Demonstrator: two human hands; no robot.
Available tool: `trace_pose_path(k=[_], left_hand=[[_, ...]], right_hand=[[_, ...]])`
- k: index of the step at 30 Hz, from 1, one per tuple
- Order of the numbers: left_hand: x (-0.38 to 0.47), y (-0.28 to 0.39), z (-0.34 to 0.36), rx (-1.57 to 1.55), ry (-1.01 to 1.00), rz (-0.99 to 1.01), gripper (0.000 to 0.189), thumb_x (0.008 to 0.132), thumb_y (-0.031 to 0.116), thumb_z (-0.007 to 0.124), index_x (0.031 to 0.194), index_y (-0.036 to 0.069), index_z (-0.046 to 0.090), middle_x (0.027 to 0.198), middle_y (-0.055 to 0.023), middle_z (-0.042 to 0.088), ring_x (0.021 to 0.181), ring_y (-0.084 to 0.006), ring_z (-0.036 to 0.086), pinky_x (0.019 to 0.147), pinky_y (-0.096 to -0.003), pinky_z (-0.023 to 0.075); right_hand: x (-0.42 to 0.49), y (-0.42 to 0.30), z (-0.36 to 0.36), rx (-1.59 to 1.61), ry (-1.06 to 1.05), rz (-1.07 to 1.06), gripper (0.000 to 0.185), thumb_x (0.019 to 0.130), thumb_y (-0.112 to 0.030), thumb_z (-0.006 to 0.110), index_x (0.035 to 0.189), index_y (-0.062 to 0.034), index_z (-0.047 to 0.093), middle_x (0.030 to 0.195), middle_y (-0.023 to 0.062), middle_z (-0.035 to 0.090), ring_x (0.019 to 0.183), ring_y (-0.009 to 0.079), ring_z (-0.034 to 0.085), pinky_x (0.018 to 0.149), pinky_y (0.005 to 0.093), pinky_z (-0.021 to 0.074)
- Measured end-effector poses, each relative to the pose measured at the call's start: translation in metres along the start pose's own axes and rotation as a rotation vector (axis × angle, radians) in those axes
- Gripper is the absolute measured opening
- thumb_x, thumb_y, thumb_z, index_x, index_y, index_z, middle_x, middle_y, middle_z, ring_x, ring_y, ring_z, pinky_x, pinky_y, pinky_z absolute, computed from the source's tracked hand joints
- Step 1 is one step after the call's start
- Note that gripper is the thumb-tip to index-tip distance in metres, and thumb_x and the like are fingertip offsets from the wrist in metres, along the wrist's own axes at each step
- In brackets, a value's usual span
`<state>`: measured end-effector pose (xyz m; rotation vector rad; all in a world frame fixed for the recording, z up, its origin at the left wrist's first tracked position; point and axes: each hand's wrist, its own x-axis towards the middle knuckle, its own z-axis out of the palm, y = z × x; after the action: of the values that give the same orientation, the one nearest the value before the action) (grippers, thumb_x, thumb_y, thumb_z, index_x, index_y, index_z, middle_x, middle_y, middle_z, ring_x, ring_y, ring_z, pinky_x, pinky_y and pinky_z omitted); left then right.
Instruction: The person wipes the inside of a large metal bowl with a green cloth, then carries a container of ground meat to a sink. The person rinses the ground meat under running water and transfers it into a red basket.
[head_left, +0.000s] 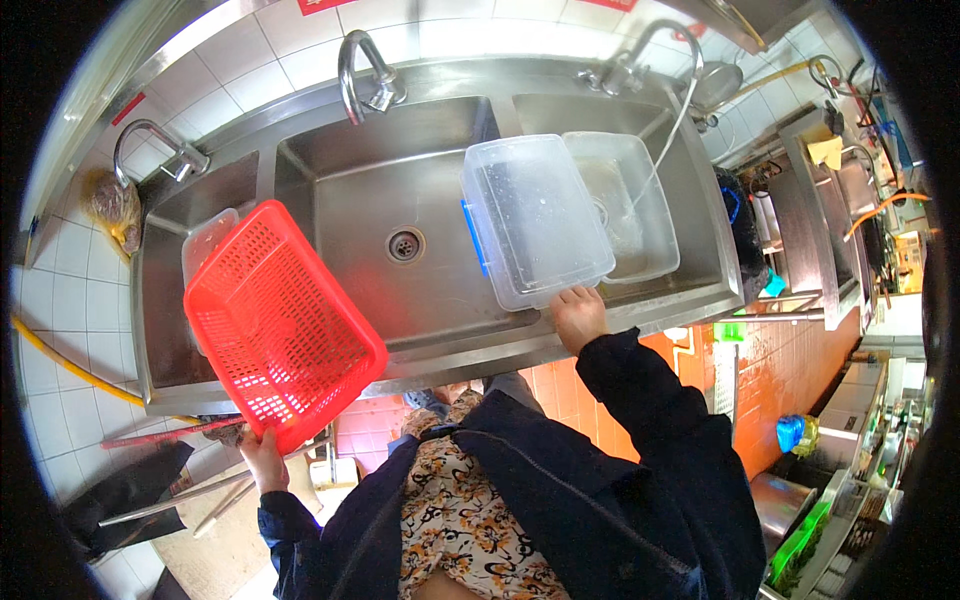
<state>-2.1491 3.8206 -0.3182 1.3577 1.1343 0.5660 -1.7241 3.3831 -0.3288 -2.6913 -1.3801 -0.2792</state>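
Observation:
My left hand (264, 459) grips the near end of a red perforated plastic basket (277, 307). The basket is tilted over the left basin (169, 300) and its divider, partly covering a translucent container (208, 240) there. On the right, my right hand (579, 319) holds the near edge of a translucent plastic box (536, 217) with a blue latch (474, 236) on its left side. This box lies across the divider between the middle and right basins. It overlaps a translucent tub (637, 217) in the right basin, where a thin white hose or water stream (675, 124) reaches down.
The middle basin (360, 202) has a round drain (406, 244). Curved faucets rise behind the sink at left (161, 146), middle (367, 75) and right (637, 64). A tied plastic bag (112, 206) sits beyond the left end. A yellow hose (67, 364) runs along the tiled wall.

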Motion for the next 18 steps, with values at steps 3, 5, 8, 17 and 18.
trace_pose_path(k=[3, 5, 8, 17, 18], left_hand=[[0.013, -0.007, -0.004, -0.058, -0.006, -0.034, 0.014, 0.089, -0.001, 0.058, 0.099, -0.006, 0.067, 0.094, -0.0065, 0.068, 0.082, -0.0132, 0.063, 0.077, -0.0293, 0.0527], [0.022, -0.001, -0.007, -0.020, -0.021, -0.070, 0.014, 0.089, 0.000, 0.059, 0.100, -0.005, 0.067, 0.092, -0.0055, 0.067, 0.081, -0.0130, 0.063, 0.077, -0.0293, 0.0519], [0.029, 0.005, -0.021, 0.088, -0.028, -0.090, 0.010, 0.088, 0.004, 0.065, 0.096, -0.003, 0.066, 0.088, -0.0048, 0.065, 0.077, -0.0122, 0.060, 0.073, -0.0280, 0.0494], [0.002, 0.184, 0.144, 0.463, -0.202, 0.498, 0.015, 0.088, 0.001, 0.069, 0.102, -0.002, 0.063, 0.092, -0.0066, 0.066, 0.089, -0.0124, 0.061, 0.078, -0.0264, 0.0501], [-0.011, 0.206, 0.204, 0.387, -0.367, 0.442, 0.021, 0.088, 0.000, 0.069, 0.108, -0.002, 0.064, 0.099, -0.0081, 0.067, 0.095, -0.0134, 0.063, 0.082, -0.0270, 0.0509]], right_hand=[[-0.008, 0.000, 0.013, -0.069, -0.097, 0.058, 0.004, 0.075, -0.015, 0.061, 0.073, -0.0119, 0.063, 0.076, 0.0063, 0.064, 0.082, 0.0264, 0.064, 0.075, 0.0408, 0.0481], [-0.015, 0.004, 0.021, -0.082, -0.126, 0.097, 0.005, 0.076, -0.015, 0.061, 0.073, -0.0116, 0.064, 0.075, 0.0072, 0.066, 0.081, 0.0262, 0.065, 0.076, 0.0409, 0.0477], [-0.012, 0.000, 0.014, -0.050, -0.161, 0.097, 0.005, 0.076, -0.015, 0.061, 0.074, -0.0109, 0.064, 0.073, 0.0076, 0.067, 0.082, 0.0253, 0.066, 0.079, 0.0413, 0.0468], [-0.012, 0.001, 0.011, 0.017, -0.132, 0.152, 0.006, 0.078, -0.014, 0.061, 0.076, -0.0102, 0.064, 0.079, 0.0083, 0.067, 0.085, 0.0258, 0.066, 0.082, 0.0422, 0.0441], [-0.015, 0.006, 0.011, 0.019, -0.143, 0.167, 0.006, 0.078, -0.014, 0.060, 0.076, -0.0100, 0.064, 0.080, 0.0085, 0.068, 0.085, 0.0258, 0.066, 0.083, 0.0424, 0.0438]])
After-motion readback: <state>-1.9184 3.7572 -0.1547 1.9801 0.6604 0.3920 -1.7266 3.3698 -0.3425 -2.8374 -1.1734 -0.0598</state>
